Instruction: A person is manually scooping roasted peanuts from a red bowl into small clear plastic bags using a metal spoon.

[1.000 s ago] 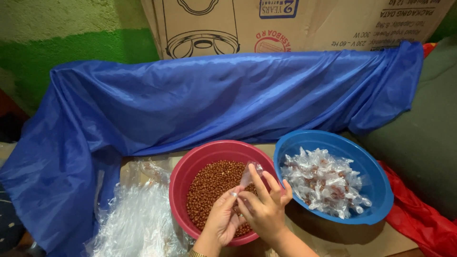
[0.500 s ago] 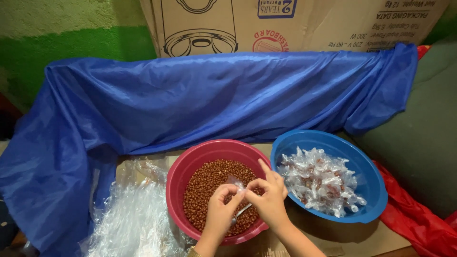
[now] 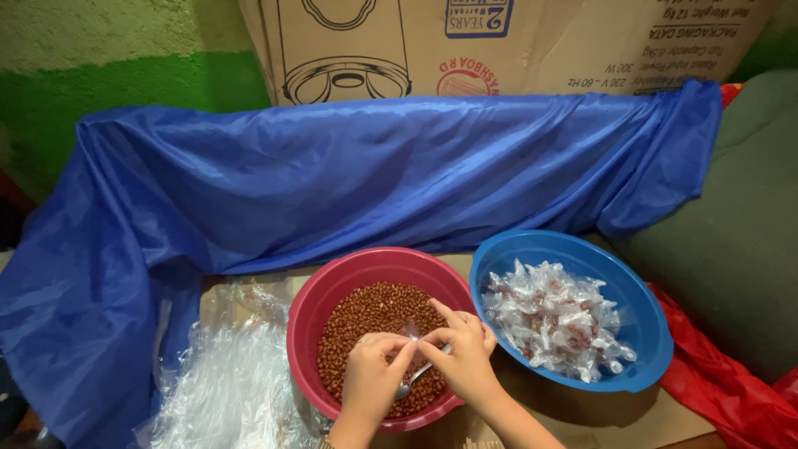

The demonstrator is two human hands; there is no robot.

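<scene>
A red bowl [image 3: 320, 295] holds brown peanuts [image 3: 366, 312]. Over its near side, my left hand [image 3: 366, 382] and my right hand [image 3: 465, 362] meet, both pinching a small clear plastic pouch [image 3: 410, 333] between fingertips. A metal spoon [image 3: 416, 378] lies under the hands, its bowl in the peanuts; which hand holds it I cannot tell. To the right, a blue bowl [image 3: 640, 308] is filled with several tied clear packets of peanuts [image 3: 553, 320].
A pile of clear plastic bags [image 3: 229, 387] lies left of the red bowl. Blue sheeting [image 3: 332, 179] drapes behind and down the left. A cardboard box [image 3: 499, 41] stands behind it. Red cloth [image 3: 736, 399] lies at the right, on brown cardboard [image 3: 632, 420].
The pouch was held upright a second ago; my hands have lowered it toward the peanuts and closed together over it. The view shifted slightly.
</scene>
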